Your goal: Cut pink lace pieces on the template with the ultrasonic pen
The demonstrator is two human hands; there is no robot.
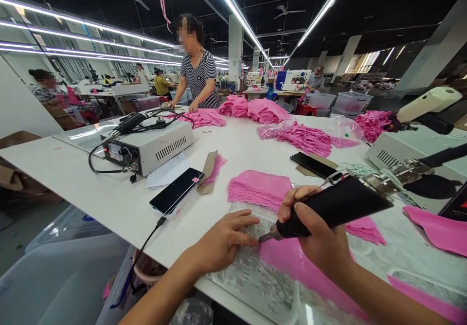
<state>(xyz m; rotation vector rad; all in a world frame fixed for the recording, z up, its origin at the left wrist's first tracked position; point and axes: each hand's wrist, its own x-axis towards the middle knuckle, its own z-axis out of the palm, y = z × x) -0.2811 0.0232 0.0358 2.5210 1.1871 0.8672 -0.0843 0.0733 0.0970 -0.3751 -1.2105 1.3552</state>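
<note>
Partly between hands [226, 242] — pink cloth [282, 259]

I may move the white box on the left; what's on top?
A black tool and cable lie on the white box; the surface directly beneath them is covered.

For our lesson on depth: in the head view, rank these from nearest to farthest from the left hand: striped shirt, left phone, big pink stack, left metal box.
1. Big pink stack: just ahead of the left hand.
2. Left phone: ahead and to the left.
3. Left metal box: beyond the phone, also left.
4. Striped shirt: across the table.
</note>
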